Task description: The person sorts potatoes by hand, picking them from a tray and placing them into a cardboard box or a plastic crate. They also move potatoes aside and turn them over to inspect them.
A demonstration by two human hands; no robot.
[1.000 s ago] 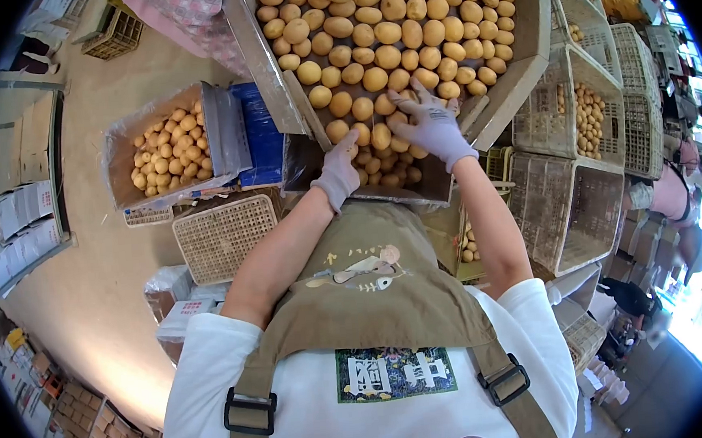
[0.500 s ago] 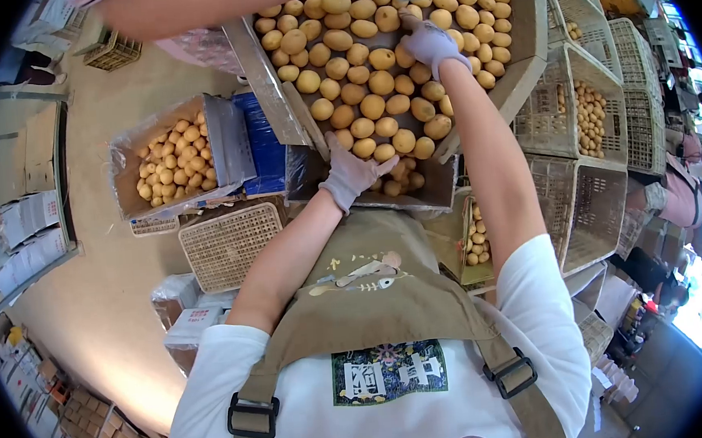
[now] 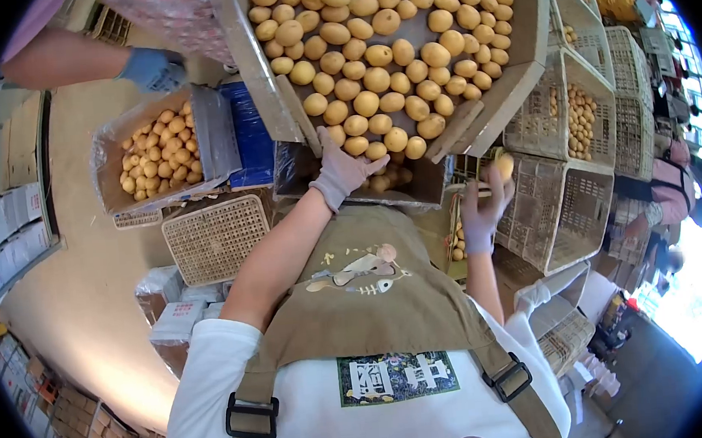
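Note:
My left hand (image 3: pixel 343 171), in a pale glove, rests at the lower left corner of the chute (image 3: pixel 505 98), its fingers apart beside the round yellow-brown produce (image 3: pixel 376 80). Beneath it is a lined box (image 3: pixel 422 183) with more of the produce inside. My right hand (image 3: pixel 483 210), also gloved, is raised to the right of that box, in front of the plastic crates. Its fingers are closed around one yellow-brown piece (image 3: pixel 504 165), which shows at the fingertips.
A lined box of produce (image 3: pixel 227 138) and an upturned crate (image 3: pixel 216 238) stand at left. Several mesh crates (image 3: pixel 586 211) line the right side. Another person's blue-gloved hand (image 3: pixel 153 68) is at upper left.
My right hand has left the chute and moved down to the right with a piece in it. My left hand stays at the corner. The other person's hand has moved left from the chute.

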